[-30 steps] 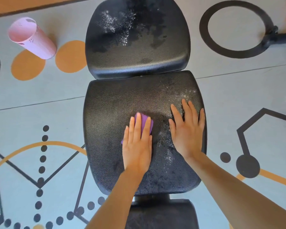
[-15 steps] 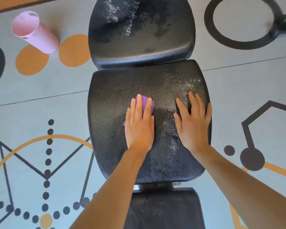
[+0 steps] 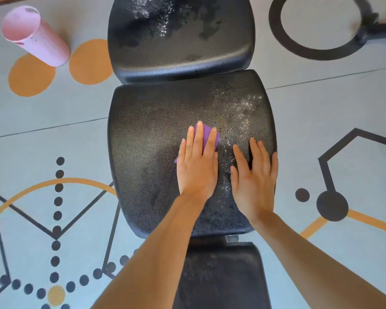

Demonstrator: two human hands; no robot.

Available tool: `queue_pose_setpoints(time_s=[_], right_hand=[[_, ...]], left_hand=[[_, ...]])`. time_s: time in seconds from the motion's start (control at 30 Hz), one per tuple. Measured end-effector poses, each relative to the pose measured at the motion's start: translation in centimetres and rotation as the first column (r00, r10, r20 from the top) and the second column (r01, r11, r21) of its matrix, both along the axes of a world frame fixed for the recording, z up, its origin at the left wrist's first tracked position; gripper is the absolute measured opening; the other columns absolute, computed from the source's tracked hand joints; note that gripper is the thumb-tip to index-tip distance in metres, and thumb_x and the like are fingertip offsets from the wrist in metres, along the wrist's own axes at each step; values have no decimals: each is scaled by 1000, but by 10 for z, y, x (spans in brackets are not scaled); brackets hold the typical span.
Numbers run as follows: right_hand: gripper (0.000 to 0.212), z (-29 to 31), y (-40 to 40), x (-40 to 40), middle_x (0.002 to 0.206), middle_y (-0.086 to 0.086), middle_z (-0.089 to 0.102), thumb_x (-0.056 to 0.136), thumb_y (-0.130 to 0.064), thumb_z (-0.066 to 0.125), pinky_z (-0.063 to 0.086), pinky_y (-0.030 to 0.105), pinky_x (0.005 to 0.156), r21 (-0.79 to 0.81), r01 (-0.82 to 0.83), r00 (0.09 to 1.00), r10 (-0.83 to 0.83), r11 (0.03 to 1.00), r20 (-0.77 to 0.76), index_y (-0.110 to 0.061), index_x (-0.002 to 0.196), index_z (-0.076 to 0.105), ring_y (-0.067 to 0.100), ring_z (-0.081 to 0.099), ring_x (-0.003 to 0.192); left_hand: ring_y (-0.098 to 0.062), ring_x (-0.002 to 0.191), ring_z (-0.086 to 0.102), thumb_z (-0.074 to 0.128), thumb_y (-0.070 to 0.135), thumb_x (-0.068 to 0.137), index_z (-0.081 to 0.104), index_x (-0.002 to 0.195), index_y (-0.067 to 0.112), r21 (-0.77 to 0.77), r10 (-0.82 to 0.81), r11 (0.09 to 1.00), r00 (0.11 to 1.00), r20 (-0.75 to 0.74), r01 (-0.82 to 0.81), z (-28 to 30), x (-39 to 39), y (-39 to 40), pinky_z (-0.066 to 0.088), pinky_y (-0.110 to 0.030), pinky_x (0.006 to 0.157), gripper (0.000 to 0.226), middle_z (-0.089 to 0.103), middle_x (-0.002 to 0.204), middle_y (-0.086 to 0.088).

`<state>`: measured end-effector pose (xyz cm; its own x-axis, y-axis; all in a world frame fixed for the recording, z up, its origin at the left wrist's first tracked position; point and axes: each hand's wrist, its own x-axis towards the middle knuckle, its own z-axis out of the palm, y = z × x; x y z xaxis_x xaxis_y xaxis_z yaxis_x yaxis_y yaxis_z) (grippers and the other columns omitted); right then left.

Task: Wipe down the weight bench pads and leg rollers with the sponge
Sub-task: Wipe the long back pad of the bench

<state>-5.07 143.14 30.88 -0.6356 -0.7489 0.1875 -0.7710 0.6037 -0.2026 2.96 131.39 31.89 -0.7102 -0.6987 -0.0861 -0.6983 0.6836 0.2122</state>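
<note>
A black weight bench runs up the middle of the view in three pads. On the middle pad (image 3: 147, 134) my left hand (image 3: 197, 166) presses flat, fingers straight, on a purple sponge (image 3: 206, 136) that shows only past my fingertips. My right hand (image 3: 255, 175) lies flat on the same pad just right of it, fingers spread, holding nothing. White foam specks cover the pad's right side (image 3: 241, 108) and run down between my hands. The far pad (image 3: 181, 39) has wet patches and foam. A near pad (image 3: 221, 277) sits below my forearms. No leg rollers show.
A pink cylindrical container (image 3: 35, 35) lies tilted on the patterned grey floor mat (image 3: 49, 134) at the upper left. A dark bar or equipment foot (image 3: 379, 30) enters from the upper right.
My left hand has slid the sponge a little forward and to the right on the middle pad. My right hand stays flat on the pad beside it. The view shifts slightly.
</note>
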Motion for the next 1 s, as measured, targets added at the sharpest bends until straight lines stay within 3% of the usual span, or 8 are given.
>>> queue_pose_setpoints(time_s=[0.13,0.3,0.63,1.0], right_hand=[[42,-2,0,1,148,19,38,99,-28,42,19,56,115,-21,-2,1000,2,1000,-9,-17,139,50,35,32,140],[43,0,1,2,149,19,36,99,-28,40,18,55,115,-17,0,1000,0,1000,-2,-17,140,48,35,30,140],[42,-4,1,3,149,18,37,100,-29,39,15,53,117,-33,7,1000,-8,999,-29,-17,140,47,34,29,141],[43,-4,1,2,150,18,35,101,-31,35,16,54,116,-9,-1,999,1,1000,-51,-19,142,45,33,27,141]], left_hand=[[-27,148,5,22,31,98,10,152,23,-6,-100,995,995,19,100,-4,29,20,10,-41,119,55,8,160,-11],[-27,147,10,26,32,98,20,151,24,0,-170,985,983,73,170,-4,69,51,16,-41,118,53,10,160,-10],[-24,148,-8,21,32,102,3,153,25,17,-136,991,990,41,135,-1,21,8,2,-40,121,55,-5,161,-8],[-27,148,6,22,33,99,17,151,24,-24,-148,989,988,42,149,-10,78,53,11,-42,120,53,7,161,-9]])
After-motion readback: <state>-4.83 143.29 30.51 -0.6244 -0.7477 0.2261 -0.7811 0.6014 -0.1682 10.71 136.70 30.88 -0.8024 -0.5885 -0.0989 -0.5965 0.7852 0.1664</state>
